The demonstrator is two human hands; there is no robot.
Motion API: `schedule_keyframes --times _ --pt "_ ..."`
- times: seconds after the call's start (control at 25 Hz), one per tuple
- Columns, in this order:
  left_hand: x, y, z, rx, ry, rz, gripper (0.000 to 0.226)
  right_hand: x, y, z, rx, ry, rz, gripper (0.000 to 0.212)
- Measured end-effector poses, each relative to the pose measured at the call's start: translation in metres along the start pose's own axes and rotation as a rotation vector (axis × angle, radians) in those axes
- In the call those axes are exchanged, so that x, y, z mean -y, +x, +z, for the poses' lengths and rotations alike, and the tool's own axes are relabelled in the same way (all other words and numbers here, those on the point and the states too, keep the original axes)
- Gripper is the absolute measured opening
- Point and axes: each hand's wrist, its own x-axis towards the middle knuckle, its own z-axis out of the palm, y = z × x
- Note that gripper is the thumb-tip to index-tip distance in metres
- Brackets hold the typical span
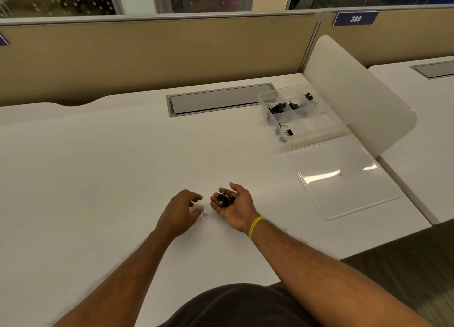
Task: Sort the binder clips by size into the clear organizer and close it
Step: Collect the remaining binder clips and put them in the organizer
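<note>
My right hand (234, 207) lies palm up on the white desk and cups a small heap of black binder clips (224, 199). My left hand (180, 211) hovers just left of it, fingers apart, with one clip's wire handle (204, 214) showing at its fingertips; whether it grips that clip is unclear. The clear organizer (266, 98) stands open at the far right of the desk. Black clips lie in several of its compartments (278, 107). Its clear lid (341, 177) lies flat on the desk toward me.
A grey cable hatch (216, 100) is set into the desk left of the organizer. A tan partition (157, 54) runs along the back. A white curved divider (356, 91) stands right of the organizer, and the desk edge runs near the lid's right side.
</note>
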Motion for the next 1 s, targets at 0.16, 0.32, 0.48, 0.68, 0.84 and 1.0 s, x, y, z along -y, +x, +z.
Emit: schedule_keyframes --times 0.16,0.32,0.48,0.68,0.84,1.0 --pt "0.008 -0.004 0.007 0.171 0.222 0.196 0.028 0.006 -0.001 -0.011 0.053 0.038 0.002 0.050" --pt "0.011 -0.005 0.008 0.134 0.225 0.223 0.020 0.008 -0.002 -0.020 0.065 0.065 0.006 0.063" --pt "0.011 -0.005 0.009 0.121 0.140 0.147 0.017 0.007 -0.004 -0.025 0.060 0.095 0.014 0.069" --pt "-0.021 -0.004 0.019 -0.111 -0.282 0.027 0.021 0.006 -0.006 -0.028 0.055 0.127 0.021 0.069" --pt "-0.048 0.000 0.027 -0.062 -0.306 0.120 0.029 0.009 -0.008 -0.031 0.064 0.177 0.032 0.068" --pt "-0.052 0.005 0.034 -0.107 -0.312 0.082 0.033 0.015 -0.010 -0.037 0.066 0.235 0.030 0.063"
